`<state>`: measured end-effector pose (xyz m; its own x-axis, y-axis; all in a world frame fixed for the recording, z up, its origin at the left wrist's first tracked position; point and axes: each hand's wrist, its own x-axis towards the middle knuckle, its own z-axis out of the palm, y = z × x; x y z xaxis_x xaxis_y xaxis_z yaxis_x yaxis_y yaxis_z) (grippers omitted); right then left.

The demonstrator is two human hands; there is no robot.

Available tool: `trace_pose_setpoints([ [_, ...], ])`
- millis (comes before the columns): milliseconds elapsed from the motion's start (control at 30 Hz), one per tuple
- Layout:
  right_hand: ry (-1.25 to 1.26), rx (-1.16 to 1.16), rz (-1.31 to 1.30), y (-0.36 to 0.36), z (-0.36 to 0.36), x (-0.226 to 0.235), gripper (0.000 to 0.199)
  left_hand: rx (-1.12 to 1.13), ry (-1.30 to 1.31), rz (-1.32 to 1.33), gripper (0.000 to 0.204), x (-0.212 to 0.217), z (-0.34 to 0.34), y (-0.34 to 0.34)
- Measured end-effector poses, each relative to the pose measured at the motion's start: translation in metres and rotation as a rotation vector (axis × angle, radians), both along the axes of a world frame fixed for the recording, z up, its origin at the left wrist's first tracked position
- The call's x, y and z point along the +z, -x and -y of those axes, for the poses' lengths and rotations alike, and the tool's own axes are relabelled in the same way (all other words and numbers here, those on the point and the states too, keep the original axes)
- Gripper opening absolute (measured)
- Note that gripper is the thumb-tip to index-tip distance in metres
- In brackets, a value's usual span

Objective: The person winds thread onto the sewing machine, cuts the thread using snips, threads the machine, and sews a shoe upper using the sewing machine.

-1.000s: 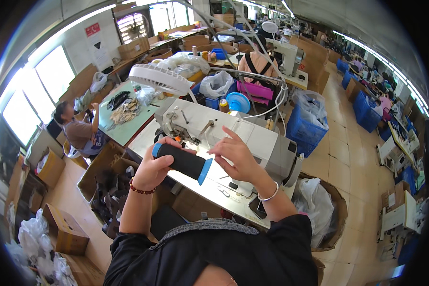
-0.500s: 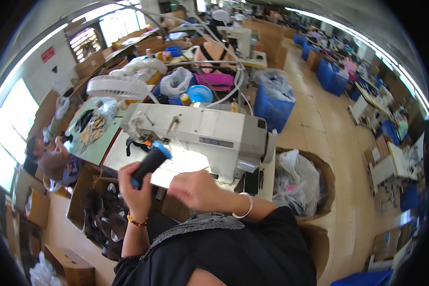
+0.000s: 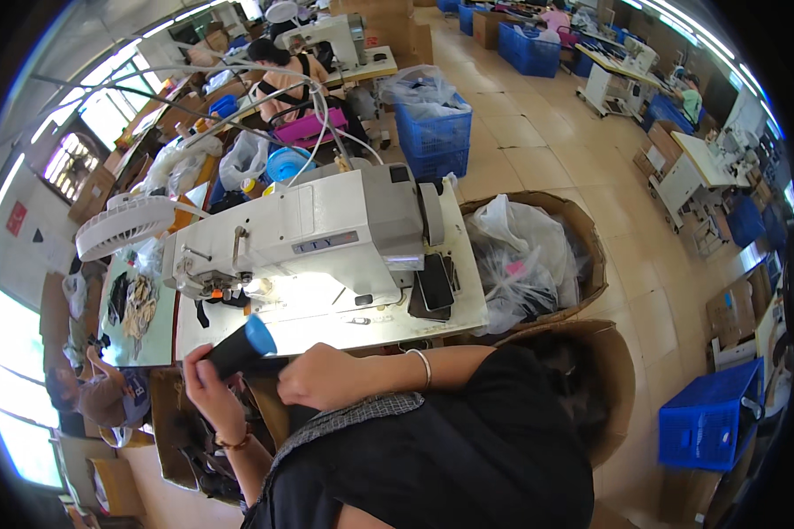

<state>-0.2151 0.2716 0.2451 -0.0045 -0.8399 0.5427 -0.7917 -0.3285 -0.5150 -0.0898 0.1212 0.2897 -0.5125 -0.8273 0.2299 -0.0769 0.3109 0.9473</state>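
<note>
A large thread spool [image 3: 231,351], wound in black with a blue end, sits tilted in my left hand [image 3: 213,401], fingers wrapped round its lower part. Close to its right, my right hand [image 3: 322,377] is closed with the fingers curled in. Whatever those fingers pinch, if anything, is hidden. Both hands are at the front edge of the sewing table [image 3: 454,309]. Beyond them stands a white industrial sewing machine [image 3: 278,220], its lamp lighting the bed. A small black piece [image 3: 225,304] lies under the needle end.
A dark phone [image 3: 434,284] lies on the table's right side. Cardboard boxes flank me: one with clear plastic bags [image 3: 525,256], another [image 3: 613,379] by my right elbow, and one with dark pieces [image 3: 185,432] at left. A white fan [image 3: 123,225] stands beyond the machine.
My view has swung, so the machine now appears further left and tilted. The spool and both hands have come back from the machine toward the table's front edge. My left hand still grips the spool.
</note>
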Motion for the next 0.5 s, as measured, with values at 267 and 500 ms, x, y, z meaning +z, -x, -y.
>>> trace_pose_setpoints([
  [267, 0.188, -0.057, 0.142, 0.005, -0.002, 0.029, 0.013, -0.189, 0.563, 0.227, 0.008, -0.010, 0.016, -0.006],
  [500, 0.097, -0.390, 0.080, 0.035, 0.002, 0.025, 0.009, -0.603, 0.009, 0.079, 0.018, 0.018, 0.012, -0.012],
])
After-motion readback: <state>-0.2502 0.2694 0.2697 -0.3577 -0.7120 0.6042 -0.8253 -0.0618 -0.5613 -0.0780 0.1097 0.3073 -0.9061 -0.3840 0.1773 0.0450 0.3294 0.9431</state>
